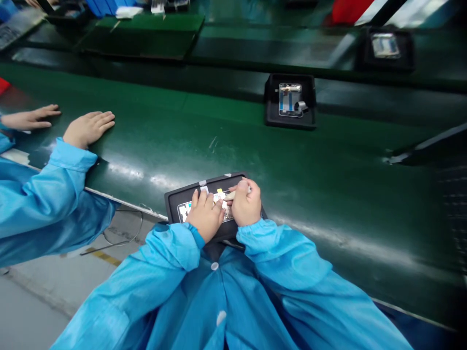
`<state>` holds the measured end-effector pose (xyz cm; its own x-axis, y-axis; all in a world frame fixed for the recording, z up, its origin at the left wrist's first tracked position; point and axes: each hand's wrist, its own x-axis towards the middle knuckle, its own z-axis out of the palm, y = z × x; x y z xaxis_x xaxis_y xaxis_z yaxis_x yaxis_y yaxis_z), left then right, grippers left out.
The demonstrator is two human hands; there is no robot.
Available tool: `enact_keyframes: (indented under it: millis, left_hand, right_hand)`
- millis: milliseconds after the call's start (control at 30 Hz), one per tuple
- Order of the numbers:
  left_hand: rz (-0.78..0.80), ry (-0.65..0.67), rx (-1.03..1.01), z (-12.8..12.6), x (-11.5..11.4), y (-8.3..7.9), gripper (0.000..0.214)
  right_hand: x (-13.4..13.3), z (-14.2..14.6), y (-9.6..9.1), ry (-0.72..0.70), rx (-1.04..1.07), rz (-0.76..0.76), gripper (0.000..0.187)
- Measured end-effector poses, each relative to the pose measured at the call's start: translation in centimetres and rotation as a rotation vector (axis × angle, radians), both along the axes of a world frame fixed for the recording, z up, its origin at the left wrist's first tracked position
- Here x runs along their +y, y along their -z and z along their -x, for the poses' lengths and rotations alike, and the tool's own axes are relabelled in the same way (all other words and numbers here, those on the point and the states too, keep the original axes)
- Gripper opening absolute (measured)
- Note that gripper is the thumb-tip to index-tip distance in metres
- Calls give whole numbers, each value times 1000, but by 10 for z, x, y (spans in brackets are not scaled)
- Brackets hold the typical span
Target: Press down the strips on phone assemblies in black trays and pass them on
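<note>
A black tray [174, 198] lies tilted at the bench's near edge, close to my body. Inside it is an opened electronic device [181, 210], possibly a phone, with a silvery frame and white and yellow pieces. My left hand [206, 214] rests over the device with its fingers stretched out, covering its middle. In my right hand [247, 204] is a pale, slim stick-like tool [230, 196], pinched between thumb and fingers. Its tip points left toward the yellow piece [220, 191]. My fingers hide the exact contact point and part of the device.
Farther back on the green bench [164, 121] sits another black tray [270, 114] with an opened device [291, 100]. A third tray [408, 58] stands at the back right. To the left, a co-worker's hand [89, 129] and another hand [31, 119] rest on the bench.
</note>
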<state>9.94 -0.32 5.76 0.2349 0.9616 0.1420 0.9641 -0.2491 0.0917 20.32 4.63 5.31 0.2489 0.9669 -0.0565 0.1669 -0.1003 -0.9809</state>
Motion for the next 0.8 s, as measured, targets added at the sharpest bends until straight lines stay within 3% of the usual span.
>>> enact_keyframes:
  millis: [167, 333, 533, 700, 800]
  left_hand:
    - [47, 112, 22, -8, 4, 2, 28]
    - [21, 131, 46, -6, 4, 6, 28]
    - [15, 107, -7, -3, 3, 8, 28]
    - [69, -26, -76, 1, 4, 2, 27]
    - [116, -61, -84, 1, 2, -1, 28]
  right_hand:
    - [-1, 0, 4, 42, 6, 15, 37]
    - [-1, 2, 2, 86, 42, 45, 40]
    - [0, 4, 0, 83, 46, 52, 40]
    - [11, 0, -9, 12, 37, 124, 40]
    - [18, -8, -22, -105, -157, 159, 34]
